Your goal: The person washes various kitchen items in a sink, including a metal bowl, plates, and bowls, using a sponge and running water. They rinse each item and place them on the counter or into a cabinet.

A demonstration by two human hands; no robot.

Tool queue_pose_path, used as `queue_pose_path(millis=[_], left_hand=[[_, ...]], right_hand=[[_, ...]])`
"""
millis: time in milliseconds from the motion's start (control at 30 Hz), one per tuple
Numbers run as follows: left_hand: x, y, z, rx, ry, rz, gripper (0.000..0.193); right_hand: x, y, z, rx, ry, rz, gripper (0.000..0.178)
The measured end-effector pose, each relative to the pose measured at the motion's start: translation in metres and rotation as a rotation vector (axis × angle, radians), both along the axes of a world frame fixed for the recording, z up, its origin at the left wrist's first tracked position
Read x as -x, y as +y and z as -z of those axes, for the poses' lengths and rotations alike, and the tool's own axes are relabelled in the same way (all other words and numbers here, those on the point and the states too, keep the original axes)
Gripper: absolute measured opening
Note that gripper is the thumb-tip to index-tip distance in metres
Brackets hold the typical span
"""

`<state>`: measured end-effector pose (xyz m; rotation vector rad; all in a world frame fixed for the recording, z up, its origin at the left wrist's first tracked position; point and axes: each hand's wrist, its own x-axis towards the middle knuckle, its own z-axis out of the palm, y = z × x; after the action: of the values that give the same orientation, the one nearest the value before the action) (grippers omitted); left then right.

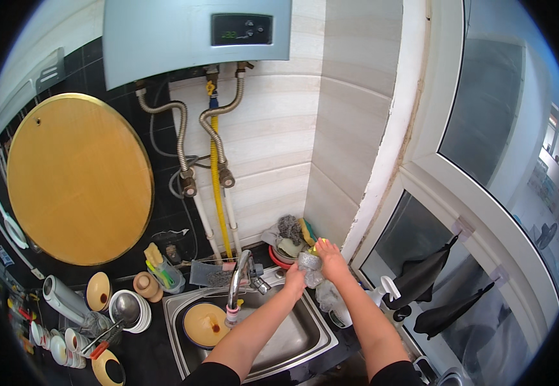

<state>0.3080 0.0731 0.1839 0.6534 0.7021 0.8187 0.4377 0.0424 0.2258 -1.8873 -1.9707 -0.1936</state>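
Observation:
Both my hands reach over the back right corner of the steel sink. My left hand is closed on a clear, shiny glass-like object; its exact kind is hard to make out. Against the upper side of it, my right hand presses with its fingers over a small yellow object, mostly hidden. Just behind my hands sits a red basin with a steel-wool scrubber and a yellow-green sponge on top. A cream bowl lies in the left of the sink, a brown spot inside.
The faucet rises over the sink's back rim. A white spray bottle and a clear plastic bag stand right of my hands. Stacked white bowls, a ladle and cups crowd the left counter. A water heater hangs above.

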Motion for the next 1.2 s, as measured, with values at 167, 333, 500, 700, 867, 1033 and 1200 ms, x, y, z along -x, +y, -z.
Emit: queue_pose_path(millis=[167,333,500,700,867,1033,1200], left_hand=[[0.035,-0.030,0.012,0.058,-0.133,0.086,0.030],[0.096,-0.065,0.038,0.109,-0.185,0.082,0.030],[0.165,-0.101,0.101,0.060,0.101,0.088,0.034],[0.275,-0.130,0.141,-0.046,0.576,0.013,0.032],[0.349,-0.144,0.182,-0.334,1.090,-0.516,0.031],[0.370,-0.132,0.201,-0.278,1.102,-0.661,0.060],[0.357,-0.119,0.218,-0.197,0.962,-0.730,0.075]], right_hand=[[0.027,-0.022,-0.029,-0.158,0.110,-0.026,0.046],[0.101,-0.060,0.027,0.023,1.039,-0.003,0.049],[0.168,-0.104,0.106,0.433,1.528,0.012,0.039],[0.204,-0.125,0.191,0.446,1.542,0.182,0.024],[0.219,-0.139,0.226,0.425,1.231,0.276,0.023],[0.231,-0.160,0.254,0.411,0.940,0.260,0.024],[0.236,-0.158,0.246,0.462,0.698,0.223,0.023]])
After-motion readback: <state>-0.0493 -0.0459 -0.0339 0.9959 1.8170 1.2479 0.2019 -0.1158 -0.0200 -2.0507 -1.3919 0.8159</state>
